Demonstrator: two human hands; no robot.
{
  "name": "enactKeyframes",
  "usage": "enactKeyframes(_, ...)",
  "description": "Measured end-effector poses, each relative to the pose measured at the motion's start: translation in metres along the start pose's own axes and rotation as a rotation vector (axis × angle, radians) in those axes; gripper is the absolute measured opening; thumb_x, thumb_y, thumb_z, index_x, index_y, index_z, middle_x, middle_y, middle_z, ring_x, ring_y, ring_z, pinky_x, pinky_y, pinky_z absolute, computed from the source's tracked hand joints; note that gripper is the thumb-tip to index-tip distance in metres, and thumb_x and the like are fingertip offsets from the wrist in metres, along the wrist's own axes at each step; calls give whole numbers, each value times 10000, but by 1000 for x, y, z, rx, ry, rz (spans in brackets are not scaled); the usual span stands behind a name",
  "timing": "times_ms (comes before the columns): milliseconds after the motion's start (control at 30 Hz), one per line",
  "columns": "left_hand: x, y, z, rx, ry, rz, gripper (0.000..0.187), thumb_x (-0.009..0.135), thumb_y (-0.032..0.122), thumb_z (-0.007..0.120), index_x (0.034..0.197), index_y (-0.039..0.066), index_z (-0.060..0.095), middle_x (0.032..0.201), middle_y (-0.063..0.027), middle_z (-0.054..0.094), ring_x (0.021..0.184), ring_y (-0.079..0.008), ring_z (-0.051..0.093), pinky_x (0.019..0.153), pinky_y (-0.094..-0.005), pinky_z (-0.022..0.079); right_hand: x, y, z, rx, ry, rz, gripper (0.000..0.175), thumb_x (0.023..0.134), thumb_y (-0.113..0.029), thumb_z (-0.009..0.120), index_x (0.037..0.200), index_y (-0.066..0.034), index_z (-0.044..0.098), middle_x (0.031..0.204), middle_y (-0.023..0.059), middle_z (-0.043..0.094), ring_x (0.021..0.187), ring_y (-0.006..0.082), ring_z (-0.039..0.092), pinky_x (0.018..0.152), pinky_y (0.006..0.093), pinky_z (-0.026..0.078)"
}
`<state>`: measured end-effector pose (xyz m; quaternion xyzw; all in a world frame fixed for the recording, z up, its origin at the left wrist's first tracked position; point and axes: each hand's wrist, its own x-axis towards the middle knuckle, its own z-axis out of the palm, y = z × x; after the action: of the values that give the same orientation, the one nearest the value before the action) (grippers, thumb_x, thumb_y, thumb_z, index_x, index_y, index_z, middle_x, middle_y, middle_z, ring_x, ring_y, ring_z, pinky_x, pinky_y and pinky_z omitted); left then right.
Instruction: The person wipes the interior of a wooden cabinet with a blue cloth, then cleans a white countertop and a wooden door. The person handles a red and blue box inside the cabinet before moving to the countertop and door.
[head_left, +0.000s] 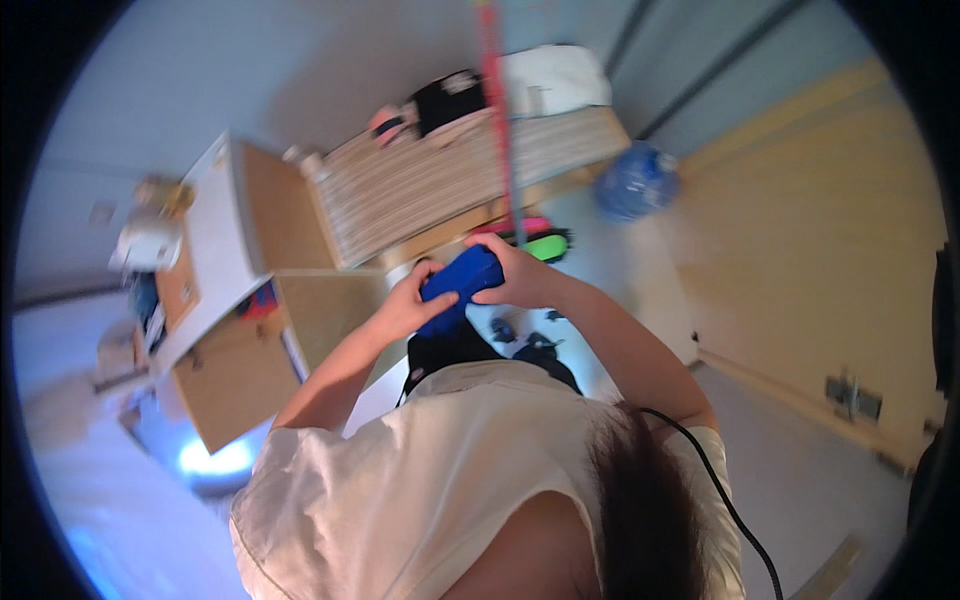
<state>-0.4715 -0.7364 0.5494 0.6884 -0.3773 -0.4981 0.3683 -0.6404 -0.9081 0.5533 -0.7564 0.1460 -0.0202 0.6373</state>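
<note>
A blue piece of fabric (465, 276), bunched or folded, is held between my two hands in front of my waist. My left hand (420, 300) grips its left side, with the thumb across the front. On its right side my right hand (506, 274) is closed around the cloth, thumb below and fingers above. Part of the blue cloth hangs down over my black trousers (450, 349). What the fabric is exactly, I cannot tell.
Ahead stands a bench or bed with a striped mat (420, 187), holding a black cloth item (450, 103) and a white bag or pillow (559, 79). A blue water jug (637, 182) is at its right end. An open-doored wooden cabinet (240, 367) stands left; shoes (536, 345) lie on the floor.
</note>
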Motion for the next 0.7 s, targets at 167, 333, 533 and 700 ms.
enactKeyframes(167,43,73,134,-173,-375,192,551,775,164,794,1219,26,496,986,-48,632,873,-102,589,787,-255,482,-155,-1,-82,211,406,133,248,846,-120,692,1046,-14,591,886,37,644,832,129,611,765,289,495)
enactKeyframes(333,68,148,212,-107,-281,450,704,738,211,821,1303,19,449,1178,-84,572,1081,-152,546,937,-313,444,-212,-9,-118,-113,719,127,295,848,-304,705,842,-32,592,730,86,635,652,200,610,609,342,475)
enactKeyframes(533,120,200,275,-176,-386,400,464,778,143,777,1172,41,554,1077,-51,623,995,-153,592,895,-302,472,-256,-25,-181,49,739,232,319,873,-340,680,941,-30,645,822,104,667,760,180,628,706,326,510)
enactKeyframes(700,220,270,325,-448,-600,280,268,870,128,693,1104,24,613,992,-34,664,910,-118,608,819,-271,495,-305,-43,-302,31,713,310,264,915,-264,634,1034,-30,656,953,126,674,874,166,627,785,314,513)
